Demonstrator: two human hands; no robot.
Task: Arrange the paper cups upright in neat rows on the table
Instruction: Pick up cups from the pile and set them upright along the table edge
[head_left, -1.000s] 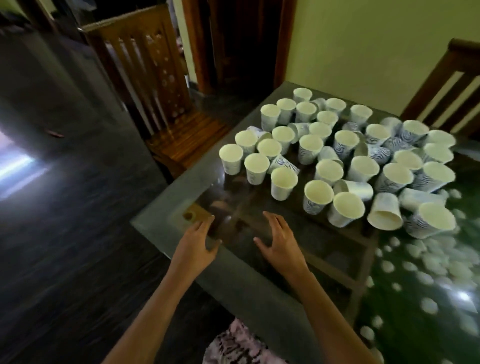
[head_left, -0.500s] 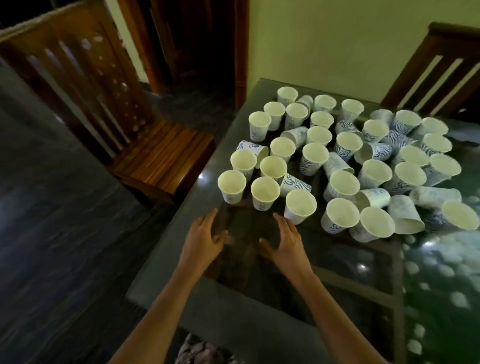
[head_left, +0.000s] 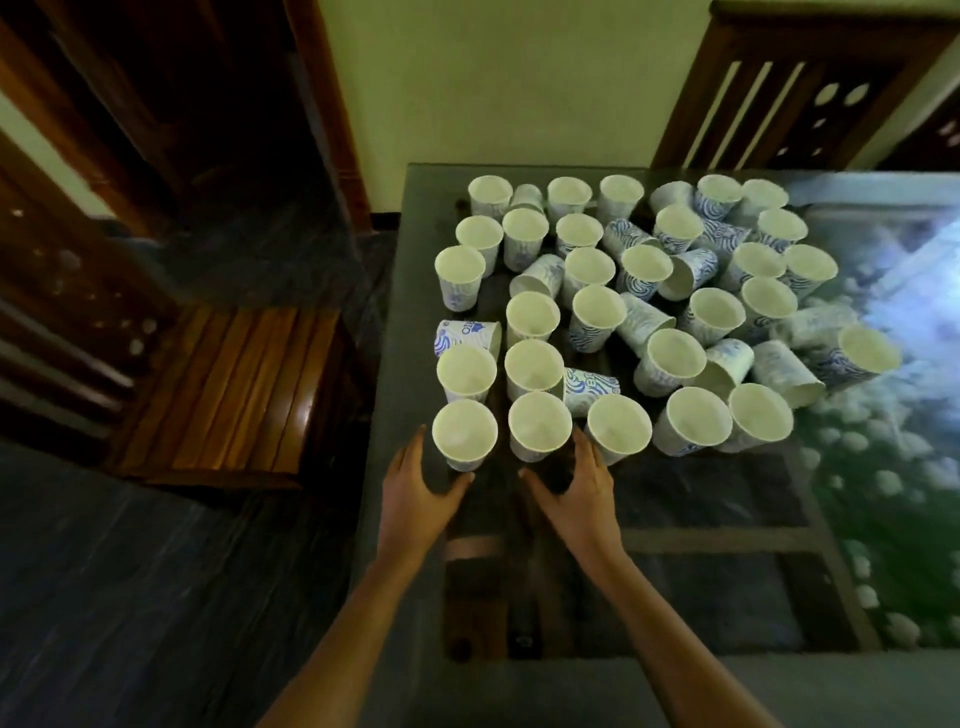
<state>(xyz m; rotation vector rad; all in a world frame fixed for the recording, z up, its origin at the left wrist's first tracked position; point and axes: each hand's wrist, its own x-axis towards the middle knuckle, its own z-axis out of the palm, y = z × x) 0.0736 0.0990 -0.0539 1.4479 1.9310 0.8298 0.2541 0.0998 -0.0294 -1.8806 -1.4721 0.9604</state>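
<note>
My left hand (head_left: 415, 499) is curved round the foot of the corner cup (head_left: 464, 434), fingers along its left wall and thumb tucked at the near side. It reads as a light hold, though I cannot tell how hard it presses. My right hand (head_left: 576, 499) makes the same C about the middle cup (head_left: 540, 428). Its fingers (head_left: 586, 452) are slotted into the narrow gap between that cup and the third cup (head_left: 618, 423), and its thumb sits by the near foot. Both held cups stand upright in the nearest row on the surface (head_left: 675, 686), the corner one close to the left edge.

Further out, the paper cups (head_left: 647, 270) crowd the far half. Most are upright but in crooked lines, several lie on their sides, and the right side is a jumble. One fallen cup (head_left: 592, 384) lies just behind the middle cup, touching or nearly so. A tipped cup (head_left: 467, 335) lies by the left edge.

My worries from here:
- These walls look thin, so a firm squeeze would dent them.
- With my right fingers wedged in that gap, any sideways shift would shove the third cup over.
- Pushing the middle cup back would bump the fallen cup, which could roll into its neighbours.
- The glass looks slick, so a light cup would skid.
- A leftward nudge could send the corner cup off the edge toward the wooden chair (head_left: 223, 384).
</note>
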